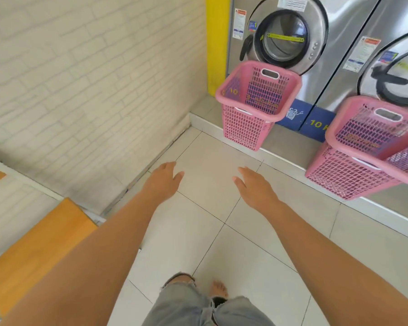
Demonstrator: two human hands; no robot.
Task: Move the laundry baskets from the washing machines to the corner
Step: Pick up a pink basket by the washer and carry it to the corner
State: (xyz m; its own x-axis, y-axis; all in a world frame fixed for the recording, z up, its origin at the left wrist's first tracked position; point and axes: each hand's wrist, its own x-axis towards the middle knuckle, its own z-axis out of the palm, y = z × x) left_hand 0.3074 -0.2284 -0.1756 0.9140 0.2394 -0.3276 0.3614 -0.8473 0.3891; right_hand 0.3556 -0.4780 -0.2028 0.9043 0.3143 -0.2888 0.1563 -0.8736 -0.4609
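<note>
Left hand (161, 182) and right hand (257, 188) are reaching forward over the tiled floor (222, 231), fingers spread, both holding nothing. One pink laundry basket (257, 102) is sitting against the left washing machine (285, 36) near the floor's corner; another pink basket (363, 149) is standing before the right machine (391, 74).

Just one head view, wide-angle, looking steeply down and forward past both arms at floor (222, 208), corner, washers (292, 31) up close.

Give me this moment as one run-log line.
left hand: open, empty | right hand: open, empty | near basket: at washer, untouched | far basket: at washer, untouched | phase: reaching
</note>
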